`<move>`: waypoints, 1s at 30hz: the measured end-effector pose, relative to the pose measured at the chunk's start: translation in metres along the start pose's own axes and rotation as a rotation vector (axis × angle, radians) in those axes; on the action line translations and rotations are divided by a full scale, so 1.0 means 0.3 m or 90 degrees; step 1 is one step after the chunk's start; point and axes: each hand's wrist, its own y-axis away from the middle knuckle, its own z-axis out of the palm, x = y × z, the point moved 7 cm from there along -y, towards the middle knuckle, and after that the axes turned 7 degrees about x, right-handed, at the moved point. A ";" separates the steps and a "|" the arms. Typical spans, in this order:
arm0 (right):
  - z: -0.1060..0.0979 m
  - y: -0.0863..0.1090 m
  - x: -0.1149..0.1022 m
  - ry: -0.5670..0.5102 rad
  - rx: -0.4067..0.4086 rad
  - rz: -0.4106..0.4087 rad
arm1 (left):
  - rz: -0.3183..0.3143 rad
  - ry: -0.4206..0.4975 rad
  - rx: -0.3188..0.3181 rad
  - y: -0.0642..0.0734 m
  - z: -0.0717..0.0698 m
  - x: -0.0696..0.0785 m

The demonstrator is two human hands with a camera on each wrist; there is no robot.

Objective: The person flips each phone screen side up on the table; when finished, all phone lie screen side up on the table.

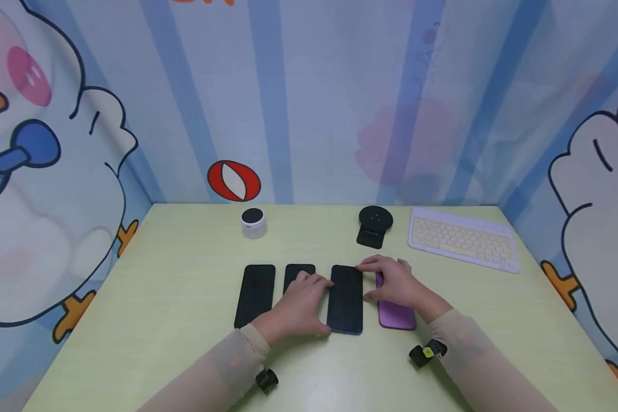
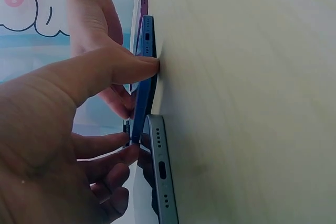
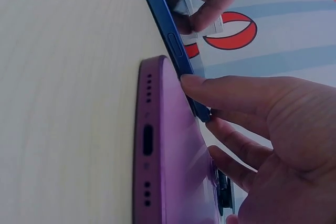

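Bright, even light across the head view, faint shadows beside the left sleeve (image 1: 213,369) and right sleeve (image 1: 486,355) on the pale tabletop (image 1: 134,326). Dimmer wrist views here, wood grain softly blurred; shadow hugs the blue phone (image 2: 143,98), pale sheen on the purple phone (image 3: 178,166).

Lilac keyboard (image 1: 462,240), black stand (image 1: 375,222), white cylinder (image 1: 254,228), perhaps a speaker.

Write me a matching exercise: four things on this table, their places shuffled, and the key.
1. keyboard
2. white cylinder
3. blue-edged phone
4. purple phone

A. touched by left hand and right hand
B. far side of table, toward the right
C. rightmost phone
D. far side, toward the left

Pairs: 1-B; 2-D; 3-A; 4-C
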 end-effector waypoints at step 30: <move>-0.088 0.076 0.094 0.006 0.061 0.002 | 0.049 -0.004 -0.010 -0.037 0.002 0.103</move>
